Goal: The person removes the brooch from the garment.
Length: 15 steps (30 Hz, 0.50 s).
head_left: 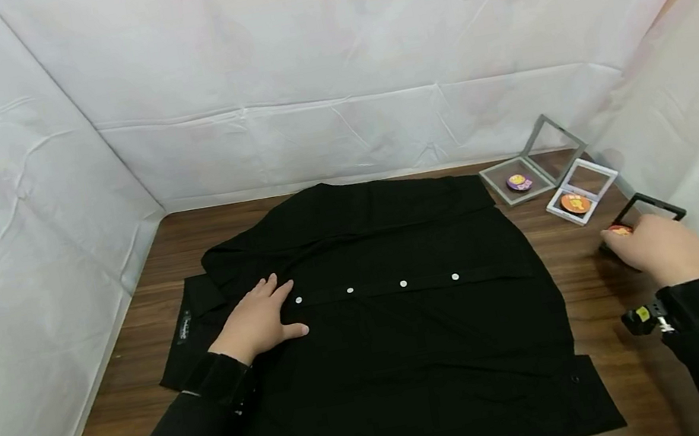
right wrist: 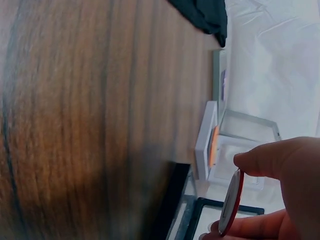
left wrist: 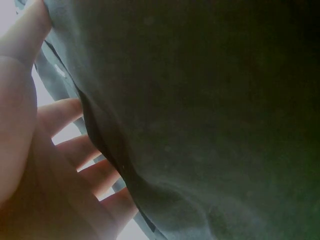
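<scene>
A black button-up shirt (head_left: 386, 351) lies spread on the wooden table, white buttons in a row across it. My left hand (head_left: 258, 318) rests on its left part, fingers spread; the left wrist view shows them extended along the dark cloth. At the far right, my right hand (head_left: 663, 246) pinches a round pin badge (right wrist: 232, 202) by its rim between thumb and fingers. Its red edge and pale back show in the right wrist view. Right beside that badge stands a black-framed display case (head_left: 658, 203) with its lid up, partly hidden by the hand.
Behind the black case are an open white case (head_left: 606, 184) with an orange badge (head_left: 575, 203) and an open grey case (head_left: 495, 187) with a purple badge (head_left: 519, 183). White sheeting (head_left: 342, 134) walls the table (head_left: 137, 361) at the back and both sides.
</scene>
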{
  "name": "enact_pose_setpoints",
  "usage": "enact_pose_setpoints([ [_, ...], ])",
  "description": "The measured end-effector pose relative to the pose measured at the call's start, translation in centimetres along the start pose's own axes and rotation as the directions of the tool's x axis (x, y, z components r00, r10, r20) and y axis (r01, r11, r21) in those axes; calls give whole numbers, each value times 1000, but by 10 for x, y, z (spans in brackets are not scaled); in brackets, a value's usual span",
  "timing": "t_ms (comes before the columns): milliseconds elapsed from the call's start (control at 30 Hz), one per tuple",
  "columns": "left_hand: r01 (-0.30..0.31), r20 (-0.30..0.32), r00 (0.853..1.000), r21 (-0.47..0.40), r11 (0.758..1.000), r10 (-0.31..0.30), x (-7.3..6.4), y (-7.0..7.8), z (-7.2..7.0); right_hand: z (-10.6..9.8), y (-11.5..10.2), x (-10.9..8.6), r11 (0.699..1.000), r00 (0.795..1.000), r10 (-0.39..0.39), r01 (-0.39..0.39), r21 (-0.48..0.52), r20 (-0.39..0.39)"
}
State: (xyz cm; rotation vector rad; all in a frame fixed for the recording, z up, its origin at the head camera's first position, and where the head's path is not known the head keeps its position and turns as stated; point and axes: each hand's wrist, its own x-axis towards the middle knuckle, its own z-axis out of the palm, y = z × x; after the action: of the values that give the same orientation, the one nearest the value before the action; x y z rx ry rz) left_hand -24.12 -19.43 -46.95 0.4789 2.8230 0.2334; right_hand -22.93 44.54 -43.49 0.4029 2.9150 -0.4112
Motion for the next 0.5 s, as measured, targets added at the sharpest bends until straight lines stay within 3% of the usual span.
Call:
enact_pose_setpoints([
  [200, -5, -7, 1000, 16, 1000, 5, 0, 2, 1, 5, 2, 6, 994, 993, 101, -99, -36, 64],
  [500, 7, -9, 1000, 18, 1000, -7, 0, 0, 3, 14, 7, 13, 995, 991, 93, -87, -57, 99],
])
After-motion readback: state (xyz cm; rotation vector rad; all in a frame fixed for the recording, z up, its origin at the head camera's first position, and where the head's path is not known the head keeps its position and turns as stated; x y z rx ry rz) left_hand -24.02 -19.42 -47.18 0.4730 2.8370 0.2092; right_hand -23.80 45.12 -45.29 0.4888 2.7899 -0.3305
